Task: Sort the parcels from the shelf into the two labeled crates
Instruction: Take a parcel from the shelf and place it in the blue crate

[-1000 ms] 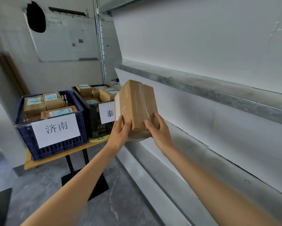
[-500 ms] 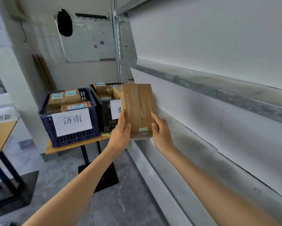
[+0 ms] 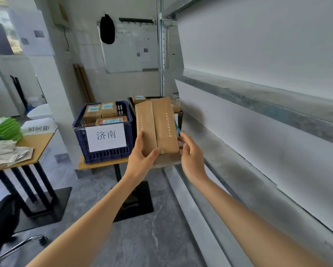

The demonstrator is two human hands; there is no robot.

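I hold a brown cardboard parcel (image 3: 158, 124) upright in front of me, its taped seam facing me. My left hand (image 3: 140, 160) grips its lower left edge with thumb and fingers. My right hand (image 3: 190, 157) pinches its lower right side. Behind it stands a blue crate (image 3: 80, 139) with a white label, holding several brown parcels. A black crate (image 3: 132, 102) with parcels is mostly hidden behind the held parcel. The metal shelf (image 3: 238, 170) runs along the right and shows no parcels.
Both crates stand on a small wooden table (image 3: 102, 164) with a black pedestal base. At left another table (image 3: 36, 143) carries green packets, flat envelopes and a folded paper sign. A black chair (image 3: 1, 218) sits at the lower left. Grey floor lies between them.
The view has swung left, bringing the left table into sight. The parcel has been turned so its long taped face looks at me and now covers the black crate's label.
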